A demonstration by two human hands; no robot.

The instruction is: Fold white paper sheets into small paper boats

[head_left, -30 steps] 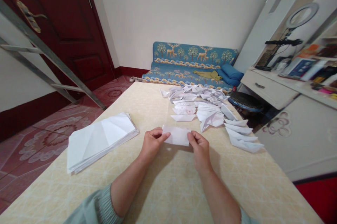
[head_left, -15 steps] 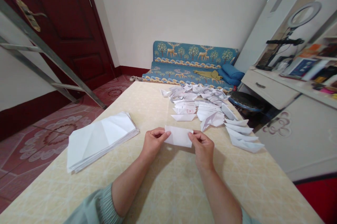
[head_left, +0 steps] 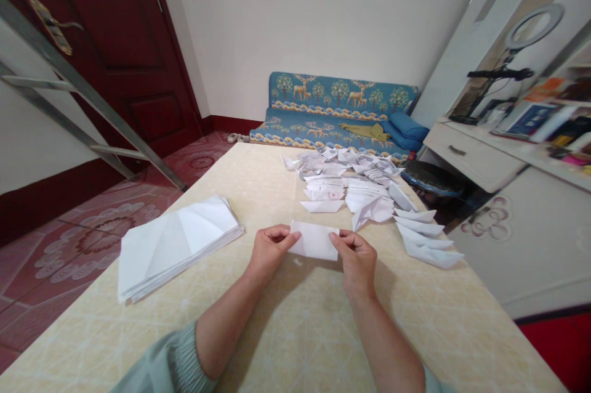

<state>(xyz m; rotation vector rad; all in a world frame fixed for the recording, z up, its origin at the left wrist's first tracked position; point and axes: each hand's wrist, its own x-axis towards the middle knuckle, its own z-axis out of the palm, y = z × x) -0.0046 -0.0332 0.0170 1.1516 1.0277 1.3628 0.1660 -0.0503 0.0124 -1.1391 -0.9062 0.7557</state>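
Yellow tabletop (head_left: 295, 331) spreads across the lower frame, with a blue sofa (head_left: 335, 111) beyond it at upper centre. On my feed, the left hand (head_left: 269, 252) and right hand (head_left: 359, 260) each pinch one end of a small white paper (head_left: 316, 241) at mid-frame. I judge that paper only partway along: it is a flat rectangle, without pointed ends. Folded pieces (head_left: 322, 206) crowd the area right of centre, and I count those as done. Creased sheets (head_left: 178, 245), stacked left of centre, look to me like the work left.
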